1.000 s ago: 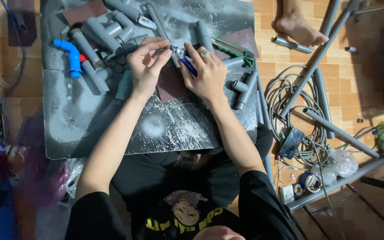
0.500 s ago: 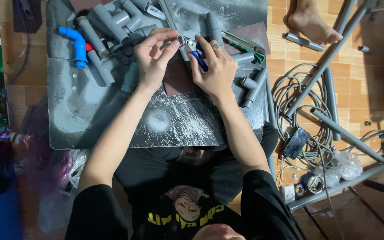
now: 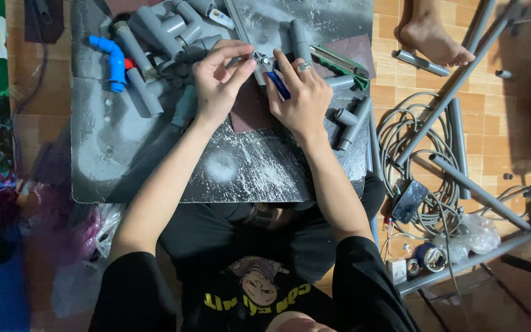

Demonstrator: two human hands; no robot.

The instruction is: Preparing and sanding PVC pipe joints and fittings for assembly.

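Observation:
My left hand (image 3: 216,83) and my right hand (image 3: 302,101) meet over the far part of a dark grey board (image 3: 155,166) that lies across my lap. The left fingertips pinch a small metal piece (image 3: 254,59). My right hand grips a small blue-handled tool (image 3: 278,84) whose tip touches that piece; a ring sits on one of its fingers. Under both hands lies a brown sheet (image 3: 250,114). Grey pipe pieces (image 3: 155,34) are heaped on the board just left of my left hand.
A blue pipe elbow (image 3: 114,60) lies at the board's left. More grey fittings (image 3: 346,123) and a green-handled tool (image 3: 339,61) lie right of my right hand. On the tiled floor at right are coiled cable (image 3: 422,160), a phone (image 3: 409,201), metal rods (image 3: 462,74) and another person's bare foot (image 3: 431,40).
Both hands stay together over the same spot on the board. My left fingers have closed in on the small metal piece. The view has drifted slightly.

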